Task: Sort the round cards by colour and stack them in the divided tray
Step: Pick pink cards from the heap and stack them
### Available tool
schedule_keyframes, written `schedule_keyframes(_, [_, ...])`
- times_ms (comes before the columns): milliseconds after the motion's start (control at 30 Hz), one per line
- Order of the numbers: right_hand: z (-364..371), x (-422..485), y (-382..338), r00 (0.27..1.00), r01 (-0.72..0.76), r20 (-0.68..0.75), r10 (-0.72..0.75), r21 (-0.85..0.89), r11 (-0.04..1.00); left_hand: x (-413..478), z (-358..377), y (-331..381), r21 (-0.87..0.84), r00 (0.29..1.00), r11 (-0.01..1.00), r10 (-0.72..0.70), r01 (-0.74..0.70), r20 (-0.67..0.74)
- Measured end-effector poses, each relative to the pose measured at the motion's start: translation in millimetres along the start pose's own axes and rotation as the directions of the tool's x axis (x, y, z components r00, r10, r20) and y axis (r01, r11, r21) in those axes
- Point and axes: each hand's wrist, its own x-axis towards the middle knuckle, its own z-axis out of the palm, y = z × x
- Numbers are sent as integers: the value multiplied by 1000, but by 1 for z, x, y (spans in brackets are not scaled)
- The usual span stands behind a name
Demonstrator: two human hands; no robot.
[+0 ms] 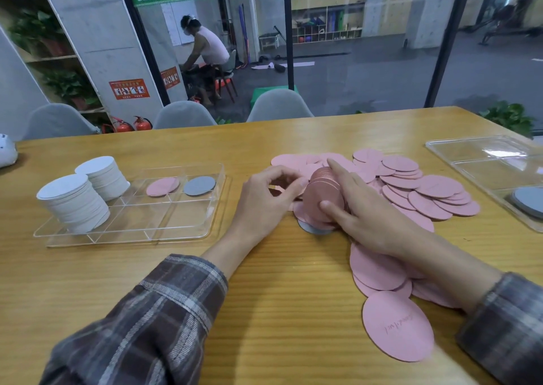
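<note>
My right hand point(361, 208) grips a thick stack of pink round cards point(321, 192) on edge, thumb in front and forefinger over the top. My left hand point(264, 196) is just left of the stack, fingers curled, fingertips at the stack's face; whether it holds a card I cannot tell. Loose pink cards point(426, 190) lie spread behind and right of my hands, and more pink cards point(396, 326) lie near the front edge. A grey card point(308, 228) peeks from under the stack. The clear divided tray point(164, 226) at left holds two white stacks point(76, 202), one pink card point(162, 187) and one grey card point(199, 185).
A second clear tray point(482, 161) sits at the far right with grey cards point(529, 199) in its near compartment. Grey chairs point(279, 105) stand behind the table's far edge. A white object point(6, 151) lies at the far left edge.
</note>
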Motion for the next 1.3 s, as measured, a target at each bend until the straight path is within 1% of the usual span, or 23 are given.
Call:
schedule_keyframes(67, [-7,-1,1,1000,1,-16,-1,-27,1000,2,-3,-8,155,999,988,12,-5,-46])
schedule_keyframes(100, [-11,-2,2,1000,-5,-20,5,-44,999,4,-5,-13,243,999,970,5,4,-34])
schedule_keyframes(167, [-18,-1,4,1000,-23,-21,21,-84,996,5,-6,-24,384,997,923,-53,25,62])
schedule_keyframes(200, [-20,-1,5,999,-33,-20,30,-116,993,6,-5,-27,428,989,903,-89,29,121])
schedule_keyframes(267, [-22,-1,7,999,-51,-6,50,-183,982,7,-2,-31,473,968,881,-141,26,209])
schedule_keyframes(300, [-20,0,8,999,-51,6,53,-207,977,7,0,-31,478,962,878,-143,15,233])
schedule_keyframes(433, [-19,2,12,998,-31,41,40,-206,978,11,1,-34,491,964,871,-131,1,231])
schedule_keyframes(667, [-21,-1,19,998,-29,45,33,-98,995,13,-4,-31,414,985,910,-56,-16,162])
schedule_keyframes(767, [-22,-2,22,999,-24,29,26,-59,998,12,-5,-29,378,987,926,-67,6,149])
schedule_keyframes(867, [-21,-1,23,1000,-10,8,11,-51,999,9,-6,-25,336,986,940,-107,57,132])
schedule_keyframes(1000, [-20,0,24,1000,-9,-17,8,-36,999,7,-8,-20,319,985,945,-115,69,127])
schedule_keyframes(1100, [-19,0,24,999,-19,-36,19,-6,1000,10,-13,-17,289,989,952,-129,102,74])
schedule_keyframes(1167, [-19,0,25,999,-26,-42,27,14,1000,12,-19,-18,225,984,963,-166,149,61])
schedule_keyframes(1300, [-18,2,27,999,-27,-39,28,21,999,10,-28,-12,11,962,972,-234,235,138])
